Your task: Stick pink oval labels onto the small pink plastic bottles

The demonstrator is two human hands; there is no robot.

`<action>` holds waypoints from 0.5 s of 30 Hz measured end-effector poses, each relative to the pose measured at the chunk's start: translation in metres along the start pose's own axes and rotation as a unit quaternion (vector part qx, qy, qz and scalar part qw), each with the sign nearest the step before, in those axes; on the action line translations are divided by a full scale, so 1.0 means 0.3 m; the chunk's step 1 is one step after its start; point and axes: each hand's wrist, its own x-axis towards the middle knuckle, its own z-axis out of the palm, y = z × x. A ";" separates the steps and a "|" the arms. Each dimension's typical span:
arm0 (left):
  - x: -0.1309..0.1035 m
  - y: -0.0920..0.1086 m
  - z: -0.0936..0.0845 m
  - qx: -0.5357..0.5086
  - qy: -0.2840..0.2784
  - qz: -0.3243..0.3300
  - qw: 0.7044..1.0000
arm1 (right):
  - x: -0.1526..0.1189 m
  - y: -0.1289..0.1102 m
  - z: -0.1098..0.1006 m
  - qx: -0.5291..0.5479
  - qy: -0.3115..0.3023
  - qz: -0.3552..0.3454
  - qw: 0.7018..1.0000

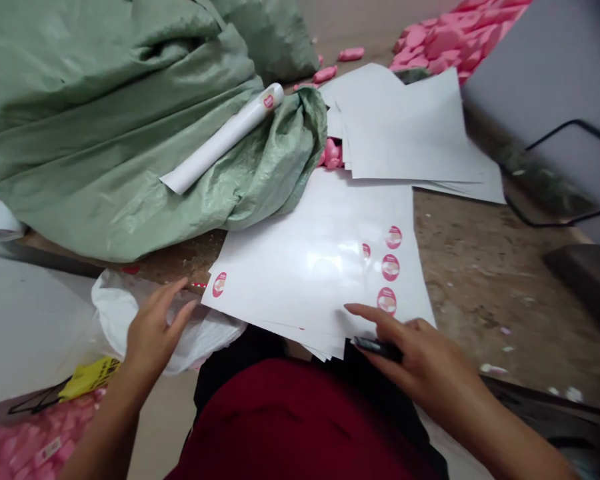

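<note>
Sheets of white sticker paper with round pink labels lie on the table in front of me, the near corners hanging past its edge. Only a few labels remain visible: one at the left corner and several along the right side. My left hand is just off the left corner of the sheets, thumb and fingers apart, holding nothing I can see. My right hand is at the near right edge of the sheets, its index finger stretched over the paper. A slim black pen-like tool is held in its palm by the other fingers.
A big green woven sack covers the left, with a rolled label sheet on it. Blank white sheets lie behind. Pink pieces are heaped at the back right. A white plastic bag hangs below the edge.
</note>
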 end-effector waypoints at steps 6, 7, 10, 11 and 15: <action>0.038 0.036 0.012 -0.083 -0.021 -0.002 0.996 | -0.047 0.095 0.055 -0.050 0.071 -0.116 0.989; 0.042 0.033 0.008 -0.095 -0.022 -0.013 0.995 | -0.047 0.106 0.065 -0.037 0.084 -0.120 0.989; 0.036 0.024 0.003 -0.131 -0.019 -0.036 0.991 | -0.044 0.113 0.069 0.021 0.090 -0.093 0.991; 0.026 0.021 0.002 -0.142 -0.019 -0.039 0.989 | -0.041 0.105 0.055 0.045 0.083 -0.075 0.993; -0.029 -0.024 0.018 -0.176 -0.009 -0.022 0.984 | 0.010 0.049 -0.085 0.130 0.082 0.016 0.988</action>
